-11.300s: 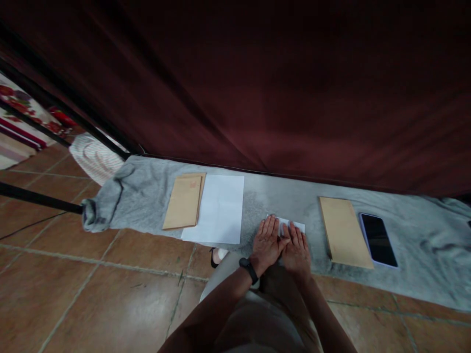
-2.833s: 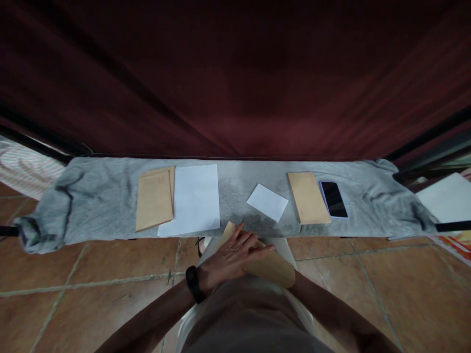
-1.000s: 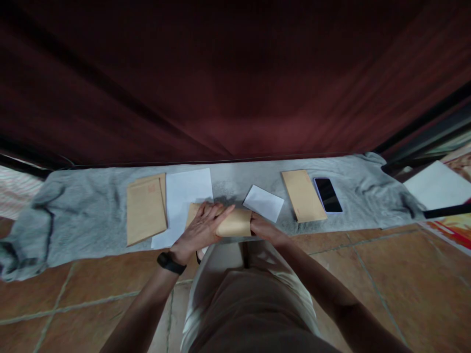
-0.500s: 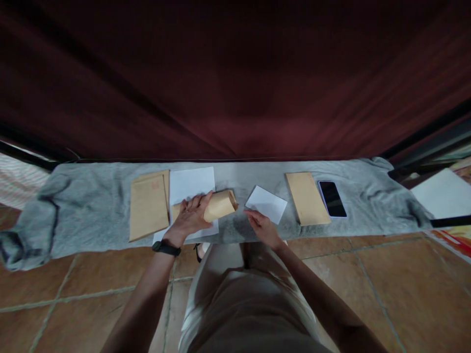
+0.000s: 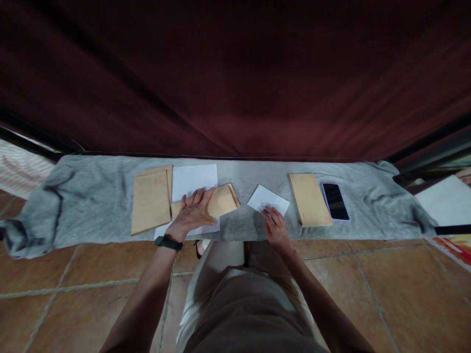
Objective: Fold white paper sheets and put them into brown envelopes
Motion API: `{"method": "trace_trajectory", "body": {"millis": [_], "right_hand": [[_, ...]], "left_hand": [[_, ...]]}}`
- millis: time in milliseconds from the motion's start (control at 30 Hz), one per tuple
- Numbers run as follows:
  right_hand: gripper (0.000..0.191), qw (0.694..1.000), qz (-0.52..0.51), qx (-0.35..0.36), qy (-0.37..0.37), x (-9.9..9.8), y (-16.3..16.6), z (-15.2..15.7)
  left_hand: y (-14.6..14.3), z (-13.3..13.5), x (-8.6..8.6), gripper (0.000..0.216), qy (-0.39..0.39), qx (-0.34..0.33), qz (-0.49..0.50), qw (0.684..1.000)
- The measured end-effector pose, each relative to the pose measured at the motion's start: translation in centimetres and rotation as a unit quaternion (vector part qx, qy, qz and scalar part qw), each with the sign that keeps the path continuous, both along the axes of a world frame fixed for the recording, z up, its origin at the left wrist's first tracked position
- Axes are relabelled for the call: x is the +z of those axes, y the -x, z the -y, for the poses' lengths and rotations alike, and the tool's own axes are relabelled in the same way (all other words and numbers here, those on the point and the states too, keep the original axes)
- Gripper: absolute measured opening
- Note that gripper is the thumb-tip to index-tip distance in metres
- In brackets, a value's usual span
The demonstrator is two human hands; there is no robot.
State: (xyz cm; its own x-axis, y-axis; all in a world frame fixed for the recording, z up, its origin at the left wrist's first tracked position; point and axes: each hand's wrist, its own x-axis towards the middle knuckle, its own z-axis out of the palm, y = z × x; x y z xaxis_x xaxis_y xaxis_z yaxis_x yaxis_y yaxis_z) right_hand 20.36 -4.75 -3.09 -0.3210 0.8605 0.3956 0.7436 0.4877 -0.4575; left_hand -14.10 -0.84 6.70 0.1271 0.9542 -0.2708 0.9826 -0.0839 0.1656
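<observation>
My left hand lies with fingers spread on a brown paper envelope, pressing it down over sheets of white paper. The envelope points to the right, and its right end stands slightly raised. My right hand has its fingers bent and close together at the near edge of a folded white sheet. The fingertips overlap that edge; the thumb's grip underneath is hard to see. The folded sheet lies flat, apart from the envelope.
More brown envelopes are stacked at the left. To the right lie another brown envelope and a phone. Everything rests on a narrow bench covered with grey cloth, with a dark red curtain behind it.
My right hand has moved right, from beside the folded sheet's left corner onto its near edge. The envelope's right end, rounded open before, is now flatter under my left hand.
</observation>
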Motion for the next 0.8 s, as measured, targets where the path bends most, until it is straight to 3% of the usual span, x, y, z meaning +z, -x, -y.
{"method": "trace_trajectory", "body": {"millis": [167, 333, 400, 533, 667, 800], "right_hand": [[0.047, 0.996, -0.024, -0.086, -0.017, -0.5, -1.4, -0.1], [0.052, 0.975, -0.054, -0.212, -0.033, -2.0, -2.9, -0.6], [0.054, 0.971, -0.045, -0.233, -0.033, -2.6, -3.2, -0.7], [0.059, 0.972, -0.018, -0.228, -0.047, -3.2, -3.6, -0.7], [0.059, 0.975, -0.009, -0.215, -0.058, -3.1, -3.6, -0.5], [0.057, 0.975, -0.011, -0.218, -0.035, -2.5, -3.2, -0.3]], "left_hand": [[-3.4, 1.3, 0.7, 0.104, -0.106, -0.046, 0.041, 0.992], [-12.0, 3.4, -1.7, 0.087, -0.111, -0.133, 0.185, 0.967], [-15.6, 3.4, -3.0, 0.084, -0.09, -0.109, 0.226, 0.964], [-20.3, 1.3, -4.1, 0.078, -0.079, 0.011, 0.244, 0.967], [-21.6, -1.0, -4.0, 0.07, -0.068, 0.098, 0.186, 0.975], [-21.6, -1.5, -3.7, 0.061, -0.103, 0.1, 0.132, 0.981]]}}
